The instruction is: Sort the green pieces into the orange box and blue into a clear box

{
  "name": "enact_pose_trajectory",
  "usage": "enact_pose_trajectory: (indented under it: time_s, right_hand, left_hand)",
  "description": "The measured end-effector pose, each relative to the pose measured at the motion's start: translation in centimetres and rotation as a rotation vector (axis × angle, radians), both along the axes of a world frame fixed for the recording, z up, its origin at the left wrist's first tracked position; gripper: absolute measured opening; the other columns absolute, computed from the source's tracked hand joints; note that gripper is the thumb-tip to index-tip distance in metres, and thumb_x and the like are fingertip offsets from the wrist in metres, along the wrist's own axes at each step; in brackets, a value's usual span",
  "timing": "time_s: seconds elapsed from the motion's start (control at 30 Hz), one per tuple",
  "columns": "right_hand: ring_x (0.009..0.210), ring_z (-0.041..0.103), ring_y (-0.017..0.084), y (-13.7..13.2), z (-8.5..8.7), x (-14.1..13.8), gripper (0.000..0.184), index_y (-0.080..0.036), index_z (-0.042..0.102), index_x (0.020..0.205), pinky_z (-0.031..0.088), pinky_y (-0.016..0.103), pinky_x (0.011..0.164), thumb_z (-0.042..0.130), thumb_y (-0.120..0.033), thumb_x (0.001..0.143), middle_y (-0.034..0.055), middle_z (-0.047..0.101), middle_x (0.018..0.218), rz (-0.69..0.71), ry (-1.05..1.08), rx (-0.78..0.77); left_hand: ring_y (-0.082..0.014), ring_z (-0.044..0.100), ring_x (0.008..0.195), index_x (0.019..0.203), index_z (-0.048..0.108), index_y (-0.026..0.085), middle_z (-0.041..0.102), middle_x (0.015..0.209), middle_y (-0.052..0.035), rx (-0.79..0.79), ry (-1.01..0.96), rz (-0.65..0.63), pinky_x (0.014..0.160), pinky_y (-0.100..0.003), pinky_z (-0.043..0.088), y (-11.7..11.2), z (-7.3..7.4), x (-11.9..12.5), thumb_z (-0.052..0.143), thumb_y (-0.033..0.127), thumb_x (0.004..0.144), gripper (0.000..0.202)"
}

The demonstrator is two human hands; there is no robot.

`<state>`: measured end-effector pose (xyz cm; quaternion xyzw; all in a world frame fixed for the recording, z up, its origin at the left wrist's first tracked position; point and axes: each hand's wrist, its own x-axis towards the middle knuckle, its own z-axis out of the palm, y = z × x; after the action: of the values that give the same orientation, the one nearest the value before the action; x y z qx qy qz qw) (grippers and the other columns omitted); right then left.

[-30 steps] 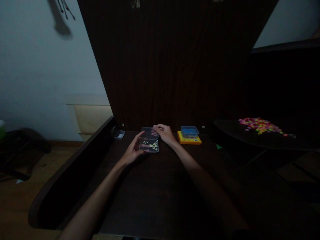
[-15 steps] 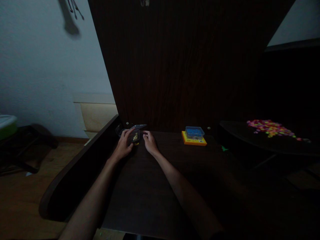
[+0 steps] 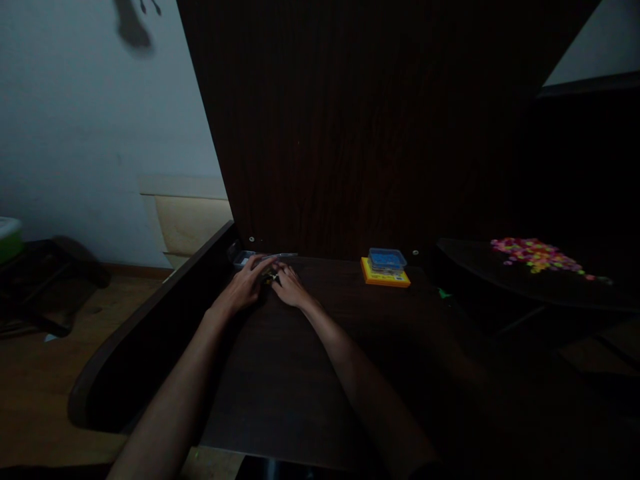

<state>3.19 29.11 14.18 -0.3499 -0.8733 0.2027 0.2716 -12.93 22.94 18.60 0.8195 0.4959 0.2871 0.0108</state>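
At the far left of the dark tabletop, my left hand [image 3: 243,285] is wrapped around the left side of a small clear plastic box, its fingers reaching over the top. The raised clear lid [image 3: 283,255] shows just behind the fingertips. My right hand [image 3: 291,288] meets the box from the right, fingers bent and thumb toward the front. Small yellowish pieces [image 3: 271,277] show between the two hands. What the right fingertips hold, if anything, is hidden. Another clear container [image 3: 243,258] stands behind my left hand in the corner.
A blue-filled clear box [image 3: 387,259] sits on a yellow-orange flat box [image 3: 385,277] toward the right. Colourful small pieces [image 3: 540,255] lie heaped on a dark surface farther right. A raised dark side panel [image 3: 150,327] borders the left.
My right hand has moved left and closed in on the box, covering much of it. My left hand stays at the box. The view has shifted slightly.
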Motion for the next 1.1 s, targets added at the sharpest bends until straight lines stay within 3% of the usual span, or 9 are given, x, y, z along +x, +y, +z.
enact_pose_trajectory:
  time_s: [0.1, 0.27, 0.7, 0.83, 0.97, 1.1]
  right_hand:
    - [0.131, 0.038, 0.026, -0.3, 0.4, 0.0, 0.053, -0.014, 0.035, 0.140, 0.031, 0.044, 0.108, 0.048, -0.023, 0.090, 0.0166, 0.040, 0.144, 0.005, -0.073, -0.010]
    - [0.132, 0.037, 0.028, -0.7, 0.9, 0.0, 0.042, -0.015, 0.044, 0.131, 0.029, 0.049, 0.107, 0.047, -0.026, 0.091, 0.0168, 0.045, 0.141, 0.025, -0.160, -0.020]
    - [0.125, 0.043, 0.028, -0.6, 0.7, -0.1, 0.035, -0.013, 0.047, 0.123, 0.031, 0.049, 0.105, 0.047, -0.024, 0.090, 0.0186, 0.049, 0.133, 0.013, -0.191, 0.027]
    - [0.128, 0.041, 0.029, -0.6, 0.8, 0.0, 0.040, -0.012, 0.045, 0.128, 0.029, 0.049, 0.107, 0.047, -0.026, 0.091, 0.0178, 0.047, 0.137, 0.010, -0.155, -0.001]
    - [0.129, 0.039, 0.027, -0.8, 0.8, 0.1, 0.044, -0.014, 0.044, 0.133, 0.029, 0.049, 0.107, 0.049, -0.028, 0.091, 0.0147, 0.046, 0.140, 0.014, -0.134, 0.000]
    - [0.132, 0.036, 0.027, -0.9, 0.7, 0.1, 0.042, -0.017, 0.047, 0.132, 0.030, 0.051, 0.106, 0.049, -0.029, 0.092, 0.0129, 0.045, 0.143, 0.047, -0.144, 0.034]
  left_hand:
    - [-0.0249, 0.045, 0.128, 0.145, 0.030, 0.029, 0.037, 0.140, -0.0090, 0.000, 0.018, -0.007, 0.106, -0.044, 0.044, 0.2, -0.1, 0.1, 0.040, -0.003, 0.072, 0.080]
    - [-0.0248, 0.047, 0.127, 0.146, 0.029, 0.031, 0.038, 0.139, -0.0080, 0.007, 0.060, 0.003, 0.102, -0.041, 0.047, 0.3, -0.3, -0.2, 0.041, -0.004, 0.071, 0.083]
    - [-0.0274, 0.050, 0.124, 0.146, 0.028, 0.030, 0.037, 0.141, -0.0103, -0.010, 0.151, 0.024, 0.097, -0.041, 0.051, -0.4, 0.8, 0.4, 0.040, -0.004, 0.073, 0.081]
    - [-0.0275, 0.052, 0.122, 0.146, 0.030, 0.030, 0.037, 0.142, -0.0100, -0.021, 0.136, 0.050, 0.096, -0.040, 0.052, -0.5, 1.0, 0.3, 0.041, -0.002, 0.075, 0.079]
    - [-0.0281, 0.055, 0.118, 0.145, 0.030, 0.028, 0.037, 0.141, -0.0109, -0.025, 0.124, 0.136, 0.095, -0.041, 0.052, -0.8, 1.5, 0.1, 0.044, 0.001, 0.075, 0.077]
    - [-0.0295, 0.060, 0.110, 0.145, 0.030, 0.029, 0.040, 0.139, -0.0122, -0.072, 0.176, 0.323, 0.087, -0.041, 0.055, -1.4, 2.4, 0.3, 0.051, 0.010, 0.077, 0.073]
